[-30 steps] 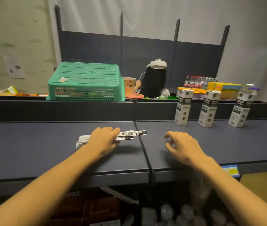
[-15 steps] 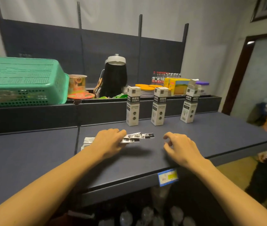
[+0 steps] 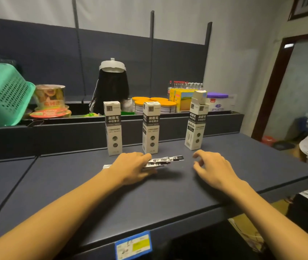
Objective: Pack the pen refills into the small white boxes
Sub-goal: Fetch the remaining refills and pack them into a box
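Resting on the dark shelf (image 3: 168, 194), left hand (image 3: 132, 166) lay palm-down over a flat bundle of pen refills (image 3: 165, 160), fingers curled over the top and thumb tucked under the near edge, so gripping the bundle. Black-and-white labelled ends of the refills fanned out past the fingertips to the right; pale ends poked out behind the wrist. Print on those labels too small to read.

Right hand (image 3: 213, 166) hovered low over the shelf, apart from the refills, fingers loosely bent, thumb and forefinger parted, holding nothing.

Stood upright in a row just behind the hands: left box (image 3: 112, 128), middle box (image 3: 151, 127), right box (image 3: 196, 122). Left and middle closed at the top; right one with its flap raised, mouth open. Black band on each carried white characters, readable as 刷题笔 over 中性替芯. Smaller print below not legible.

Noted on the ledge behind: green basket (image 3: 3, 94), instant noodle cups (image 3: 50, 100), orange-lidded tins (image 3: 160, 105), yellow carton (image 3: 183, 99), purple-lidded tub (image 3: 218, 101). Blue-and-yellow price tag (image 3: 133, 244) fixed to the shelf's front edge, text unreadable.
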{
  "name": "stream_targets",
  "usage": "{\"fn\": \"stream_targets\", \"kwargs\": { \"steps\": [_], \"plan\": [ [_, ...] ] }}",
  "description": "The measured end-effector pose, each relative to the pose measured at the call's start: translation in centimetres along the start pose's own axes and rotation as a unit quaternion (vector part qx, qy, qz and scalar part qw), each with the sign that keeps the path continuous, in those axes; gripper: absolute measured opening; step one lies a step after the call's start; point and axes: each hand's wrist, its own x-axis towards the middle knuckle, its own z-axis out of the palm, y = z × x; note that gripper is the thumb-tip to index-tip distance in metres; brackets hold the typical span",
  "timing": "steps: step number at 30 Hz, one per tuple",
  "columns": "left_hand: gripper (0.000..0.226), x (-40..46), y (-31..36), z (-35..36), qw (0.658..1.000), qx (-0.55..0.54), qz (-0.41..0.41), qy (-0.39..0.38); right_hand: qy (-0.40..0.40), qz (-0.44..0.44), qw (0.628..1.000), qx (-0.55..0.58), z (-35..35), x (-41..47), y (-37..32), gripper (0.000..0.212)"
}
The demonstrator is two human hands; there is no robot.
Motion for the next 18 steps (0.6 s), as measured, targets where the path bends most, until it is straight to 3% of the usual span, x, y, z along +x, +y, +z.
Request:
{"fn": "stream_targets", "kwargs": {
  "steps": [7,18],
  "plan": [
    [0.041,2.6,3.6,0.8,0.998,-0.024,-0.053,-0.004,-0.016,-0.052,0.998,0.014,0.4,4.1,4.9,0.030],
    [0.078,3.7,9.8,0.7,0.981,-0.032,-0.188,-0.040,-0.038,-0.135,0.987,0.076,0.1,6.9,11.0,0.028]
  ]
}}
